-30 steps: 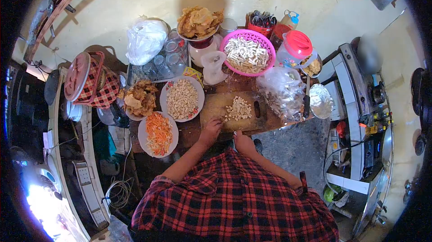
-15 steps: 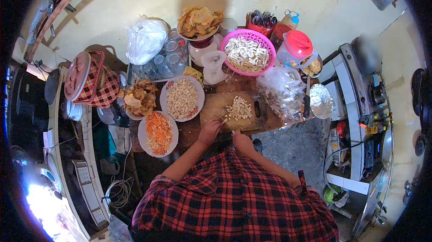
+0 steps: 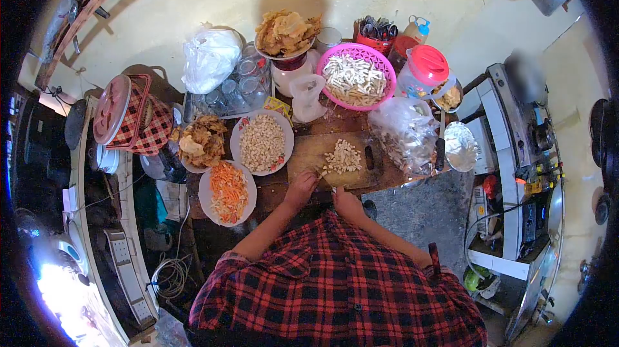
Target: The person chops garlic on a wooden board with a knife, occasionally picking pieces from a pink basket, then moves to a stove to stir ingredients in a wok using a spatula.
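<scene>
A pile of small pale chopped pieces (image 3: pixel 343 157) lies on the wooden cutting board (image 3: pixel 306 153). At the board's front left edge is my left hand (image 3: pixel 302 189), its fingers closed around something too small to make out. My right hand (image 3: pixel 347 204) is closed at the front edge, with a small pale bit at its fingertips; what it grips is hidden. Left of the board, a floral plate (image 3: pixel 288 147) holds pale diced pieces, and a white plate (image 3: pixel 205 198) holds orange and pale shreds. Behind the board, a pink basket (image 3: pixel 391 82) holds longer pale strips.
Plastic bags (image 3: pixel 403 128), a black-handled knife (image 3: pixel 440 147) and a foil-like round dish (image 3: pixel 460 146) are at the right. Fried food (image 3: pixel 287 32) stands at the back, near glasses (image 3: pixel 248 82) and a red-lidded container (image 3: pixel 427 65). A checkered basket (image 3: pixel 145 121) is far left.
The view has shifted very slightly. Both hands stay in nearly the same place at the board's front edge.
</scene>
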`<action>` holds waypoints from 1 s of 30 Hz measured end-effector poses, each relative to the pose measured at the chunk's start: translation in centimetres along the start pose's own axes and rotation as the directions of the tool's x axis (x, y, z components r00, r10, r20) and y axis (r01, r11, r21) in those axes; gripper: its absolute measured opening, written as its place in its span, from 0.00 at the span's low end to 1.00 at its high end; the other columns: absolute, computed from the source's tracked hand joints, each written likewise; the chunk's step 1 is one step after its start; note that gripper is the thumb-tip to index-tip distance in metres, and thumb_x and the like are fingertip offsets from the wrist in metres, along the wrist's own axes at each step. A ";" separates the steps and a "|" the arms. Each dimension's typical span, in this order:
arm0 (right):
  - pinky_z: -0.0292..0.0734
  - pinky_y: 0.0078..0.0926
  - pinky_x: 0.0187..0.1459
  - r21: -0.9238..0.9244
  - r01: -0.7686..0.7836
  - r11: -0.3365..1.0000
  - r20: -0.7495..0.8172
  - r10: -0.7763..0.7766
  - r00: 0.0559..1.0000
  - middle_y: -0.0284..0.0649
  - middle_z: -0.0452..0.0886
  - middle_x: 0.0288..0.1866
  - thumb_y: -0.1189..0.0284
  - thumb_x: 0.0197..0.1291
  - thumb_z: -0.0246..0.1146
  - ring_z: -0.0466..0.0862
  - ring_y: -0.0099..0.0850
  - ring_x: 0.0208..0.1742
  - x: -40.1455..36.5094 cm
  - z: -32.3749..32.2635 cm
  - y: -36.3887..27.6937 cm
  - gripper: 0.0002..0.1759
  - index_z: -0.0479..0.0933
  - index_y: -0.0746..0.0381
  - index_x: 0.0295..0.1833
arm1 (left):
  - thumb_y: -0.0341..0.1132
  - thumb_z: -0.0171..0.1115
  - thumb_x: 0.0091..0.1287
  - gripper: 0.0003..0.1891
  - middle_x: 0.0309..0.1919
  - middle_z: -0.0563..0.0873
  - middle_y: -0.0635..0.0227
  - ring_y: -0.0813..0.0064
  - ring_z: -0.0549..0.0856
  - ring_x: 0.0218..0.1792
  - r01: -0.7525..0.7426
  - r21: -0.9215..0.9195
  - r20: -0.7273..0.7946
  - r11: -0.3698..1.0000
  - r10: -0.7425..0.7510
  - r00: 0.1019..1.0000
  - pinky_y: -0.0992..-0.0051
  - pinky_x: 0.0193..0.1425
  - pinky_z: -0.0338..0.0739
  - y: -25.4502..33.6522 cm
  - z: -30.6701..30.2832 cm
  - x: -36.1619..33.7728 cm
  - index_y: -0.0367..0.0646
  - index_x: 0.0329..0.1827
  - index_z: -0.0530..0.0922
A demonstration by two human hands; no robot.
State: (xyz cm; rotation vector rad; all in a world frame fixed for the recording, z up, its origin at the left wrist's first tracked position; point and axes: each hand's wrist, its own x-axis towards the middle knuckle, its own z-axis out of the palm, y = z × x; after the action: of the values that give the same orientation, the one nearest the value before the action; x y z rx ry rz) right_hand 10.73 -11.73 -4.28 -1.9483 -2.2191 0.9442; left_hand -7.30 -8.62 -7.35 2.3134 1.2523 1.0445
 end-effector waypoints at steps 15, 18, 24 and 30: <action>0.73 0.52 0.28 0.051 0.058 0.997 -0.049 -0.055 0.997 0.58 0.77 0.23 0.64 0.62 0.48 0.78 0.56 0.27 -0.2 0.5 0.4 0.16 0.63 0.68 0.43 | 0.27 0.62 0.51 0.08 0.34 0.79 0.58 0.60 0.78 0.41 -0.037 -0.001 0.011 0.999 0.037 0.999 0.68 0.48 0.74 -0.7 0.1 -0.1 0.36 0.34 0.76; 0.73 0.52 0.27 0.076 0.056 0.996 -0.034 -0.053 0.998 0.58 0.77 0.22 0.63 0.62 0.48 0.78 0.55 0.26 -0.5 0.3 0.3 0.16 0.63 0.68 0.43 | 0.27 0.62 0.51 0.08 0.34 0.79 0.59 0.60 0.79 0.41 -0.002 0.024 -0.004 1.000 0.002 1.000 0.68 0.49 0.74 -0.2 0.0 -0.5 0.36 0.33 0.77; 0.72 0.51 0.26 0.050 0.026 0.998 -0.025 -0.024 0.999 0.58 0.76 0.22 0.64 0.63 0.47 0.78 0.55 0.26 -0.4 0.8 0.3 0.16 0.62 0.68 0.42 | 0.27 0.62 0.51 0.07 0.35 0.79 0.59 0.61 0.79 0.43 -0.001 0.048 -0.022 0.999 0.002 1.000 0.68 0.49 0.74 -0.1 -0.2 -0.4 0.36 0.33 0.77; 0.73 0.51 0.26 0.077 0.033 0.996 -0.015 -0.032 0.999 0.59 0.76 0.22 0.64 0.62 0.48 0.78 0.56 0.27 -0.4 0.8 0.4 0.15 0.62 0.67 0.42 | 0.28 0.61 0.52 0.07 0.35 0.79 0.61 0.61 0.79 0.42 0.012 0.029 0.043 1.000 -0.013 0.999 0.67 0.48 0.75 -0.4 -0.1 -0.5 0.37 0.33 0.77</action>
State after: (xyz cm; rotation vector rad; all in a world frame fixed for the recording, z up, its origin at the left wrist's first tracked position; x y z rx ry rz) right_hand 10.83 -12.36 -4.94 -1.8744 -2.1663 0.9937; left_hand -7.77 -8.80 -7.75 2.3335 1.2719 0.9738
